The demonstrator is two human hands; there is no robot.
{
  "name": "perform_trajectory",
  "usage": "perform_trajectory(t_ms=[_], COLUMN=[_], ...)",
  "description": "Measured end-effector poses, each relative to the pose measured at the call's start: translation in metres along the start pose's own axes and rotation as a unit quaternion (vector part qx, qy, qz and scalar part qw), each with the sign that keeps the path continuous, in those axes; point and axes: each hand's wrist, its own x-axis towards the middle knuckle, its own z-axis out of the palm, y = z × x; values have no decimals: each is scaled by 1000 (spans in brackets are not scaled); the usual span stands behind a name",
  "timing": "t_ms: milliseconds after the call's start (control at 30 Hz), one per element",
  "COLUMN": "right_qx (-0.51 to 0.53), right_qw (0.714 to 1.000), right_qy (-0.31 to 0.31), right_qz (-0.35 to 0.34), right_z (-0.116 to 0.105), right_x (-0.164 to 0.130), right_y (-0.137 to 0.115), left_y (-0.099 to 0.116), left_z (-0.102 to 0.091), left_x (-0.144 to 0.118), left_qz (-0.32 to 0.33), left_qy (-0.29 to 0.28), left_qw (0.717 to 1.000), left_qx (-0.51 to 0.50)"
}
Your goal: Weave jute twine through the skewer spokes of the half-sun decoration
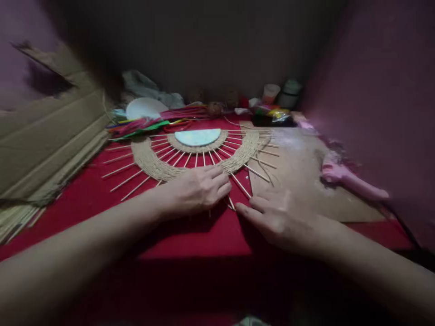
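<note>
A round craft piece [190, 151] lies on the red cloth [190, 235]: a pale disc [197, 136] at its centre, thin wooden sticks fanning outward, and two rings of woven jute cord. My left hand [195, 190] rests palm down on the near edge of the outer jute ring, fingers curled over the sticks. My right hand [277, 217] lies just right of it, its fingertips pinching the tip of a stick [232, 204] at the near rim. The near part of the piece is hidden under my left hand.
A brown board [306, 172] lies to the right, with a pink glue gun [350, 181] on it. Folded cardboard [44, 136] stands at the left. At the back sit coloured paper strips [142, 126], a white disc [146, 107], a jute ball [215, 108] and small jars [288, 93].
</note>
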Motion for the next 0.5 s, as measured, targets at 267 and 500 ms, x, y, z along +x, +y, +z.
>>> perform_trajectory(t_ms=[267, 500], right_qx=[55, 124], right_qw=[975, 943], right_qy=[-42, -56], right_qz=[211, 303], right_z=[-12, -3], right_x=[25, 54], right_y=[42, 74], left_y=[-7, -7], left_z=[-7, -1], left_x=[-6, -9], left_qz=[-80, -180], left_qy=[-48, -22], left_qw=[988, 962], left_qx=[-121, -205])
